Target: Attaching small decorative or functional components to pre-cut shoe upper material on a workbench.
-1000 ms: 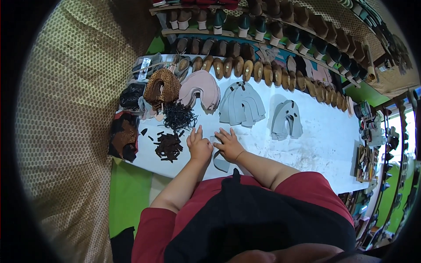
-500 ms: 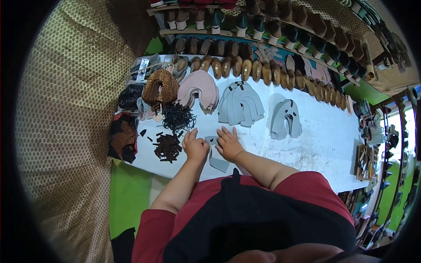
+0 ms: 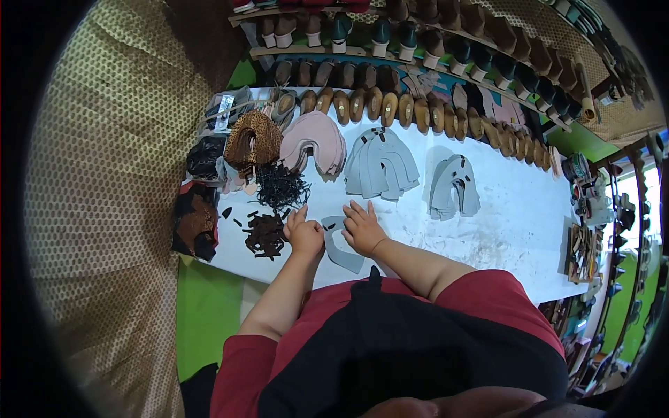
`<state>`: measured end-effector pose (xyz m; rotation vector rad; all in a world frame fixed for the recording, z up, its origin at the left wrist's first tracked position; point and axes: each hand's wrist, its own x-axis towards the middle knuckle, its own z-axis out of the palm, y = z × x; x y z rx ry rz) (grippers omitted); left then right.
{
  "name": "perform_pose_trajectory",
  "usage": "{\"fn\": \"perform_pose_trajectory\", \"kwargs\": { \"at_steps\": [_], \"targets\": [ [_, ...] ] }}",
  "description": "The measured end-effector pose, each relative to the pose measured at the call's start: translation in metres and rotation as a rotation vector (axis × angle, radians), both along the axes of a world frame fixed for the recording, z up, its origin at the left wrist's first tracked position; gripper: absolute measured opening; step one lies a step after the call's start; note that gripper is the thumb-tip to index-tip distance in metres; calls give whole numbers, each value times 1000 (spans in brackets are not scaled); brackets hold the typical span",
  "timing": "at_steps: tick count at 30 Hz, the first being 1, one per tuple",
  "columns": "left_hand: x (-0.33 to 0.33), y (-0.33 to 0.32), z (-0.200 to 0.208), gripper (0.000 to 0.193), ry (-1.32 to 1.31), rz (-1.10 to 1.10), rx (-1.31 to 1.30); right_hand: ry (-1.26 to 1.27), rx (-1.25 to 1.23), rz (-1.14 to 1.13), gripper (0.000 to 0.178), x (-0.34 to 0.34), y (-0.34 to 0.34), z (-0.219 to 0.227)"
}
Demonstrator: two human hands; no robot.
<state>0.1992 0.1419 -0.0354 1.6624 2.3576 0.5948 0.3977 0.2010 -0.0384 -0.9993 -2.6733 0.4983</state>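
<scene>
Holds the left hand (image 3: pixel 305 237) low over the white table (image 3: pixel 516 237), with fingers partly stretched forward and partly bent in, close by the left edge of a grey curved piece (image 3: pixel 343 259). Shows a small dark piece (image 3: pixel 329 227) right beside that hand; cannot tell whether to call this a pinch, a touch or neither. Lays the right hand (image 3: pixel 364 233) palm down with fingers apart, overlapping the right side of the grey curved piece. Has the grey curved piece flat on the table, between both hands, just in front of the body. Has a pile of dark brown strips (image 3: pixel 265 235) just left of the left hand, with a black tangle (image 3: pixel 282 187) beyond, and farther off a wide grey stack (image 3: pixel 382 166). Cannot read the small pale marks on the brown shoe forms (image 3: pixel 388 110) along the far edge. Has a black plastic bag (image 3: pixel 204 161) at the left end, with contents hidden, and at the right end a shallow box (image 3: pixel 582 254), crowded with thin brown and pale items.
</scene>
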Motion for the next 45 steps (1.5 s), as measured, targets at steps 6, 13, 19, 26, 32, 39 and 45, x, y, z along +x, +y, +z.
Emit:
{"fn": "perform_pose_trajectory", "kwargs": {
  "at_steps": [6,13,19,26,32,39,45],
  "targets": [
    [1,-2,6,8,40,-38,-5,59,57,27,42,2,0,-5],
    [0,-4,5,8,5,-39,-29,-75,7,162,50,0,1,9],
    [0,-10,4,13,-52,-62,-12,-117,-13,148,53,-3,3,11],
    [3,-6,5,18,-94,-54,-20,-37,4,74,54,-5,3,0],
    [2,-16,3,17,-62,-44,5,-71,-2,130,51,-3,-1,7],
    [-4,-24,7,15,45,-191,168,-69,5,121,59,-3,0,5],
    [-8,-19,1,28,261,-346,155,-86,-31,47,82,-6,2,1]
  ]
}}
